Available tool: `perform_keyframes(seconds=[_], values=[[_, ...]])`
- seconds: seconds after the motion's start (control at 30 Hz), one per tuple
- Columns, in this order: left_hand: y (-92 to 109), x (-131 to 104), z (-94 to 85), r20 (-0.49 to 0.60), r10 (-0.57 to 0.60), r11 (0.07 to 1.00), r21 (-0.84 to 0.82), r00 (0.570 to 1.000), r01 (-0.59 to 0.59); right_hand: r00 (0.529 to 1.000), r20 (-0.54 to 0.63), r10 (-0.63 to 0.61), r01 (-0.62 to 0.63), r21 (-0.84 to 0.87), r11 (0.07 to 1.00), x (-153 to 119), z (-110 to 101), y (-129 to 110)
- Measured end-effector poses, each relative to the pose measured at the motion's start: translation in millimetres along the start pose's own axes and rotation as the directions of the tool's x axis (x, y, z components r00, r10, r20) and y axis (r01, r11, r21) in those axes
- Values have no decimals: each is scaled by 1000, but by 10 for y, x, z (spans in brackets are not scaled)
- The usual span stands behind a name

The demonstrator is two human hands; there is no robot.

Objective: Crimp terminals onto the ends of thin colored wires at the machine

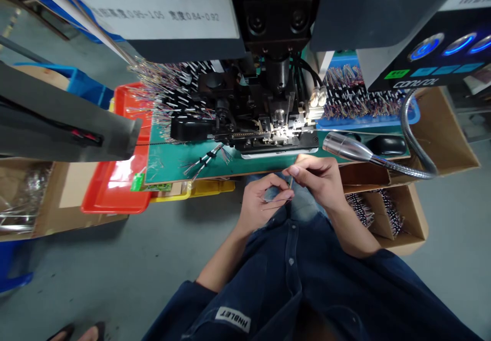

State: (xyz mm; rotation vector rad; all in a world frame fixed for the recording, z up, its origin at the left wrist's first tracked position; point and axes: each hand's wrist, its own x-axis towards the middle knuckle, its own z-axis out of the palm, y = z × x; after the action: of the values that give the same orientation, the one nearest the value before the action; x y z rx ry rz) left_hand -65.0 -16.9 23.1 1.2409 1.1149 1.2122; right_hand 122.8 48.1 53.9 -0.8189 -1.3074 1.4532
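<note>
- Left hand (264, 198): grip narrow, the curled fingers and thumb closed on a thin wire (290, 182); fine strands (274, 206) lie across the fingers.
- Right hand (320, 177): grip pinched on the same wire, thumb against fingertip. The wire lies between the two hands, in front of the tabletop (169, 163) edge.
- Tabletop: flat, green surface bearing the machine (280, 111), of dark, blocky metal parts, its middle brightly lit.
- Lamp (345, 148): smooth, tapered silvery head on a ribbed, bent metal hose (415, 139).
- Small wire bundle (207, 160): black and white sleeves with splayed, multicoloured ends, lying left of the machine's base.
- Wire heap (172, 95): bristly, tangled, at the machine's left; beside it, a glossy red plastic tray (120, 177).
- Blue plastic tray (368, 121): filled with similar wires, at the right behind the lamp.
- Cardboard box (414, 244): matt brown, divided inside, with wire bundles in its compartments.
- Paper sheet (153, 8): white, printed; legible are "0.45-0.51", "宽度0.77-0.85", "0.95-1.05" and "宽度0.84-0.92".
- Control panel (429, 65): glossy black, with ringed buttons (425, 47) glowing blue and the lettering "control".
- Shirt (307, 279): dark blue cloth, buttoned; its white label (233, 319) reads "HNBLET", inverted.
</note>
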Motion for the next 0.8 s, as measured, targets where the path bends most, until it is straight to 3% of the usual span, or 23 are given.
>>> perform_keyframes(seconds=[0.1, 0.23, 0.4, 0.63, 0.8], values=[[9, 20, -15, 4, 23, 999, -42, 1000, -23, 999, 33, -21, 22, -30, 999, 12, 8, -26], [45, 78, 12, -41, -51, 982, -184, 998, 43, 998, 57, 28, -25, -45, 999, -21, -34, 1], [43, 133, 46, -58, -117, 961, -260, 991, 98, 987, 163, -12, 24, -77, 997, -60, -56, 74], [-72, 99, -32, -24, -68, 982, -180, 997, 63, 979, 181, -96, 124, -148, 981, 29, -60, 82], [-108, 116, -125, 61, 15, 995, -99, 998, -9, 996, 64, -65, 71, -98, 993, 100, -5, 78]])
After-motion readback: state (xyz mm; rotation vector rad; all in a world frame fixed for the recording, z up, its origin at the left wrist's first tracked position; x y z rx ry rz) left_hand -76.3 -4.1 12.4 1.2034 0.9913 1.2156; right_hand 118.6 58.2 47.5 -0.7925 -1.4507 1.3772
